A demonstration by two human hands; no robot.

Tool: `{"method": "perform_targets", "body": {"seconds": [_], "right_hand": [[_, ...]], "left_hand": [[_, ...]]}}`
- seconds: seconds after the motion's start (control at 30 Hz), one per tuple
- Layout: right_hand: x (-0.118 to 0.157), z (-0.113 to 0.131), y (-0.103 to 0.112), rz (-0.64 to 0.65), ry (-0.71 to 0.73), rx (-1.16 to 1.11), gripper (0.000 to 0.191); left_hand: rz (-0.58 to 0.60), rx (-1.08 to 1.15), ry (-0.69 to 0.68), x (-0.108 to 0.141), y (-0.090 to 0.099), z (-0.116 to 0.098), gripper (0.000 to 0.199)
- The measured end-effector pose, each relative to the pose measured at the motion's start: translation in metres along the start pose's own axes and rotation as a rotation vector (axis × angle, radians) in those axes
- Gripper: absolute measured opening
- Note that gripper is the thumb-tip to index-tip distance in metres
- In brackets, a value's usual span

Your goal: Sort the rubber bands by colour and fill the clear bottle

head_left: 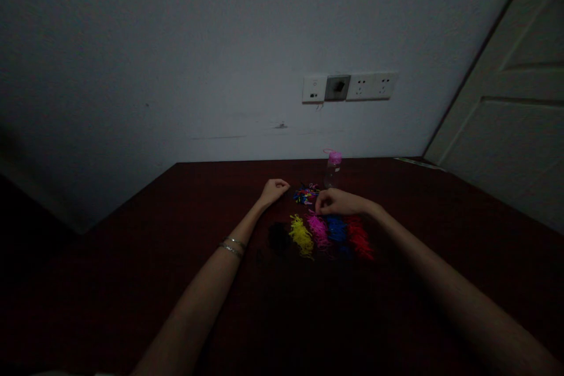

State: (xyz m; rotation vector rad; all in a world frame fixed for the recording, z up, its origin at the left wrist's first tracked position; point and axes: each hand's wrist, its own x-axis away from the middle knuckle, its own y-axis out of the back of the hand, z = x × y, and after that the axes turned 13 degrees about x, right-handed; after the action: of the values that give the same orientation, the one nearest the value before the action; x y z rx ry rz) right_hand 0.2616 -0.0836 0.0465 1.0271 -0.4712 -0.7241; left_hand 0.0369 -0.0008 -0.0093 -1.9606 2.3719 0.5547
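Thin coloured bands, like small rubber bands, lie in separate piles on the dark table: a black pile [279, 237], a yellow pile [301, 236], a pink pile [318, 230], a blue pile [337, 229] and a red pile [359, 237]. Behind them is a mixed-colour pile [305, 194]. My left hand [275, 189] rests on the table just left of the mixed pile, fingers curled together. My right hand [337, 202] is over the far end of the pink and blue piles with its fingers pinched. Anything in either hand is too small to make out.
A clear bottle with a pink lid [335, 160] stands behind my right hand. The dark red table [132, 235] meets a pale wall with a row of sockets [371, 87]. A panelled door [515, 117] is at the right.
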Motion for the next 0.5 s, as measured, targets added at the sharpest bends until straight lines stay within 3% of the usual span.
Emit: {"method": "perform_targets", "body": {"seconds": [0.13, 0.3, 0.5], "right_hand": [[0.000, 0.000, 0.000, -0.036, -0.033, -0.032, 0.026], [0.003, -0.017, 0.006, -0.226, -0.086, -0.039, 0.022], [0.012, -0.059, 0.002, -0.440, -0.208, -0.101, 0.022]], "left_hand": [[0.129, -0.091, -0.012, 0.003, 0.003, -0.006, 0.023], [0.344, -0.172, -0.029, 0.007, 0.007, -0.018, 0.024], [0.335, -0.276, -0.066, 0.005, 0.006, -0.019, 0.023]]}}
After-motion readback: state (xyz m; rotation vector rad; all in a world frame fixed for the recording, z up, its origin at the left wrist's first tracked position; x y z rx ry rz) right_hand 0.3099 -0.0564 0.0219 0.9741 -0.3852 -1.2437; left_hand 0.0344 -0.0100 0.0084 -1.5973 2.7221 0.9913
